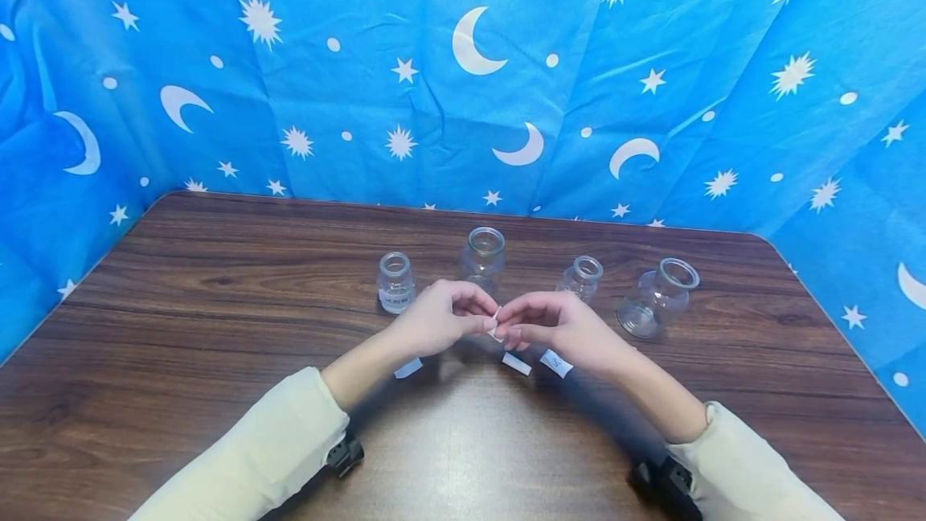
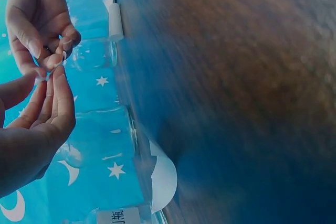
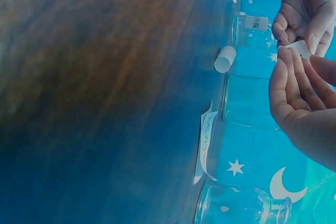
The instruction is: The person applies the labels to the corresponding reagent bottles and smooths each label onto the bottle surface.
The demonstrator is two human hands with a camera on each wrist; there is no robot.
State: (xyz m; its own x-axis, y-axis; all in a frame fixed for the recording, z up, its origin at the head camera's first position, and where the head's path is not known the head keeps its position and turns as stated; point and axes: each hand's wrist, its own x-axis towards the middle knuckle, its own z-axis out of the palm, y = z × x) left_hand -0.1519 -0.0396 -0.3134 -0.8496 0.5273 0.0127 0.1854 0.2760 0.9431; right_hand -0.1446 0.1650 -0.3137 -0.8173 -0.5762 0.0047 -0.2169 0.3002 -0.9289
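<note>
Over the middle of the table, the left hand [image 1: 443,318] and right hand [image 1: 579,328] meet fingertip to fingertip. Between them is a small white paper label [image 3: 299,49], pinched by thumb and fingers from both sides. Fingers cover much of it. Behind the left hand stands a small glass jar [image 1: 395,262] with a printed white label [image 1: 395,300] on its front. A rounder glass jar [image 1: 483,264] stands behind the fingertips, partly hidden. Just beyond the right hand is another small glass jar [image 1: 582,276], its lower part covered.
A larger glass jar [image 1: 654,300] stands at the right. In front of the jars lie a curled white paper strip [image 1: 408,368], a rolled white paper [image 1: 517,363] and a folded paper with writing [image 1: 556,363]. A blue star-and-moon cloth [image 1: 434,103] hangs behind the wooden table [image 1: 217,280].
</note>
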